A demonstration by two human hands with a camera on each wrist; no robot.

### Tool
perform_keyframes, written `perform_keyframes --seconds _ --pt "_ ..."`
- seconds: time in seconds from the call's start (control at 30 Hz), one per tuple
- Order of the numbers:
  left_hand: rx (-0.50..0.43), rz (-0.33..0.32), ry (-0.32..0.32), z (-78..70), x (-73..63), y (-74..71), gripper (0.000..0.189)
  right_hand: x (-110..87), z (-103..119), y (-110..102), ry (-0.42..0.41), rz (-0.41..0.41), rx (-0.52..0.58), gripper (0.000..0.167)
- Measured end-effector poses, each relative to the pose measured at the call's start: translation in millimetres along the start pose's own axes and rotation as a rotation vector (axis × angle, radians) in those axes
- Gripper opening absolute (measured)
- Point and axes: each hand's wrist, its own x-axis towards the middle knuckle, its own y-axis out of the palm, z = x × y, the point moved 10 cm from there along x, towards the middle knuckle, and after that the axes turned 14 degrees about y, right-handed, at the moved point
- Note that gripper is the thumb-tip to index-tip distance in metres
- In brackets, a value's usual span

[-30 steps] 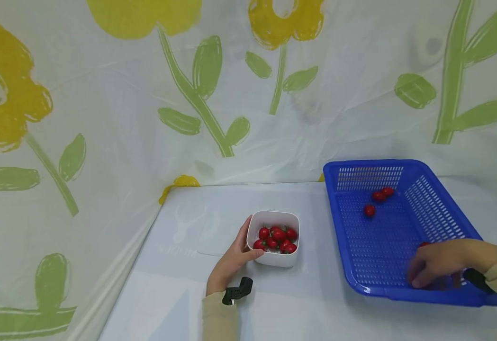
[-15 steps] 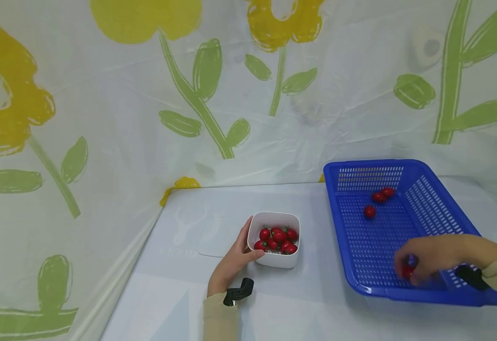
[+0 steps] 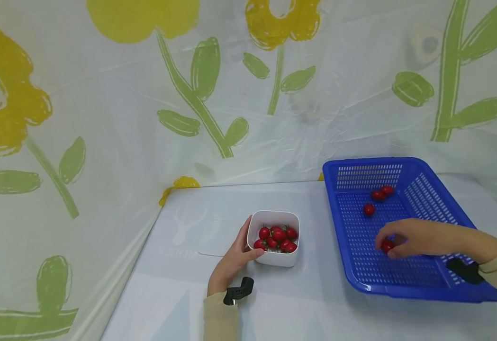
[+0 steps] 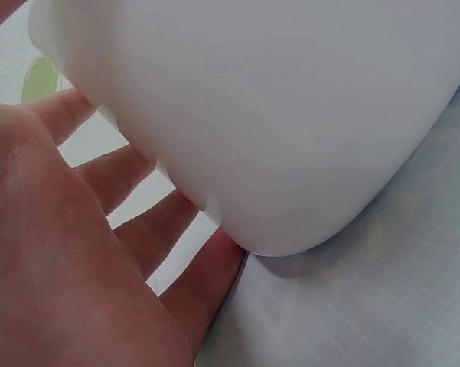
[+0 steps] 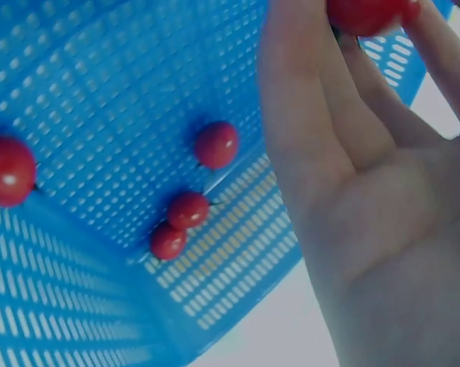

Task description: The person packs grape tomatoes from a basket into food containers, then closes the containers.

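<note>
My right hand pinches a red cherry tomato between thumb and fingertips, over the blue plastic basket. In the right wrist view, the held tomato shows at the top edge. Three loose cherry tomatoes lie toward the basket's far end. Another tomato shows at the left of the right wrist view; in the head view the hand hides it. My left hand holds a small white square container, thumb at the near rim and fingers along its left side. Several cherry tomatoes sit inside.
Basket and container stand on a white-covered table, the basket to the right. Behind rises a white curtain printed with yellow flowers and green stems. Black wrist straps sit at both beige sleeves.
The right hand has come up from the basket's near right area and moved left and away, carrying the cherry tomato. The left hand and the white container have stayed in place.
</note>
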Motion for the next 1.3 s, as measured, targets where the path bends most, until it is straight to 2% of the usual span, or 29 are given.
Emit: perform_keyframes --seconds 0.2,0.57,0.87,1.13,1.3 --pt "0.012 -0.008 0.005 -3.0 1.7 -1.8 0.082 -0.1 22.5 -19.6 -0.106 -0.230 -0.078 0.022" --pt "0.006 -0.002 0.012 -2.2 2.2 -1.7 0.083 6.0 50.8 -36.9 -0.118 -0.444 -0.019 0.028" --pt "0.000 -0.001 0.009 -0.9 3.5 -1.4 0.083 10.4 72.2 -39.8 -0.018 -0.487 0.080 0.038" --pt "-0.004 -0.003 0.001 -0.8 2.6 -1.0 0.083 12.4 92.0 -36.6 -0.007 -0.563 0.183 0.038" --pt "-0.003 0.001 0.000 -0.5 0.8 -1.0 0.084 14.8 105.2 -31.4 -0.034 -0.624 0.241 0.036"
